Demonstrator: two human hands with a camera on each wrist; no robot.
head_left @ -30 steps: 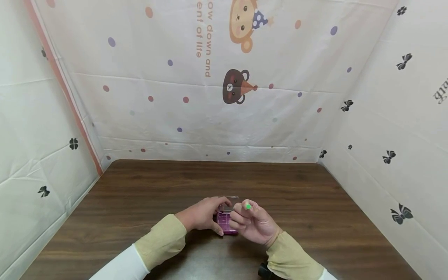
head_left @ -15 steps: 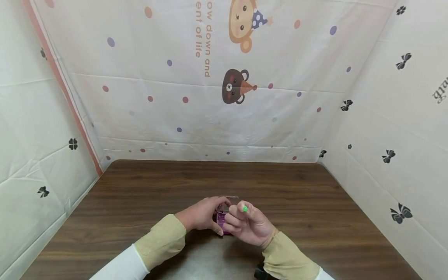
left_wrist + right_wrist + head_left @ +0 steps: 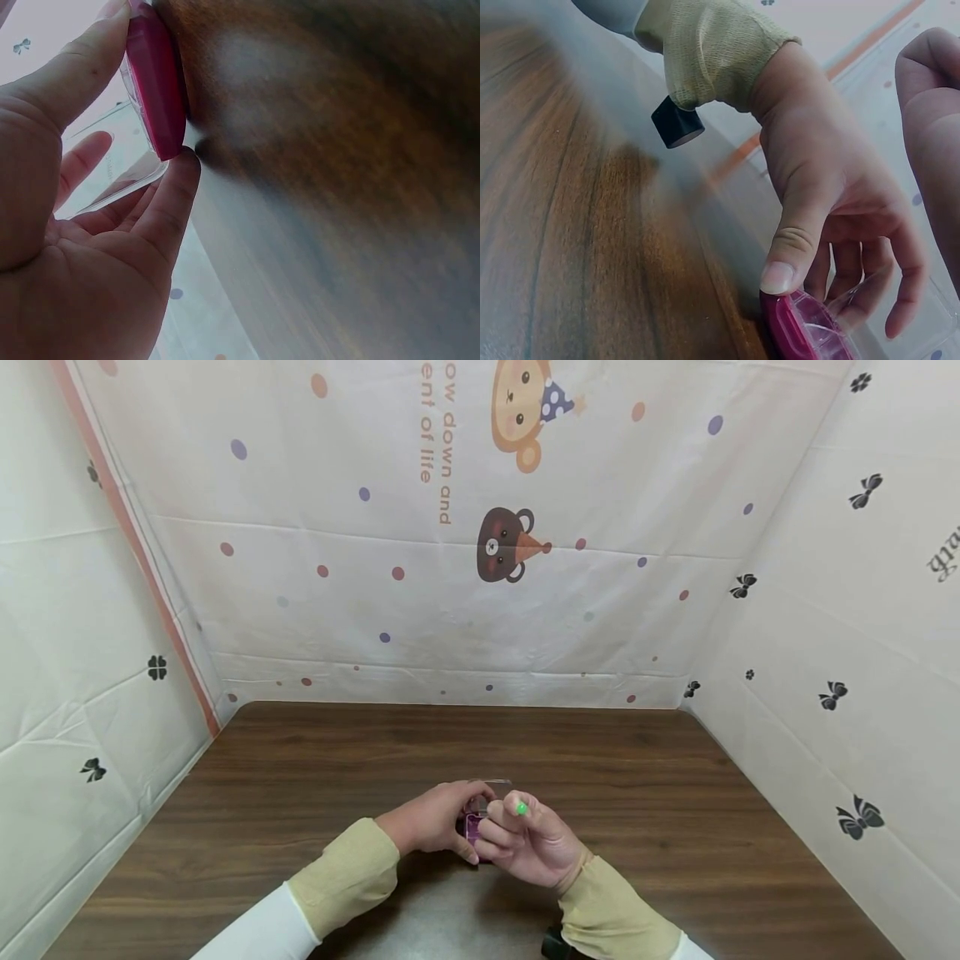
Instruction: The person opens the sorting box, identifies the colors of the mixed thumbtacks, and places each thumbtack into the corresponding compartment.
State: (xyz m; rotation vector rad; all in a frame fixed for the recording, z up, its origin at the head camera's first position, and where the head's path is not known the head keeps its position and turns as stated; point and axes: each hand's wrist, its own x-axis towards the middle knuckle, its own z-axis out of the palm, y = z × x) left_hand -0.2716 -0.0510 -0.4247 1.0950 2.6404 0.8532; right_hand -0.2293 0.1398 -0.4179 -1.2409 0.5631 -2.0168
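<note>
A small magenta box (image 3: 472, 828) with compartments and a raised clear lid (image 3: 112, 159) stands on the table, low in the middle of the head view. My left hand (image 3: 429, 818) grips it from the left. In the left wrist view the thumb (image 3: 82, 71) presses one end of the magenta base (image 3: 156, 86) and a fingertip touches the other. Over the box's right side, my right hand (image 3: 534, 845) pinches a tiny bright green piece (image 3: 521, 808) at the fingertips. That hand hides most of the compartments. Only part of it enters the right wrist view.
Brown wood-grain table (image 3: 337, 752) surrounds the hands. White printed cloth (image 3: 300, 602) hangs behind it and along both sides. Black blocks sit at the cuffs, one under the right sleeve (image 3: 615, 910) and one at the left sleeve (image 3: 712, 56).
My right hand has shifted slightly left and a little down with the green piece, covering more of the magenta box. The left hand and the box have stayed in place.
</note>
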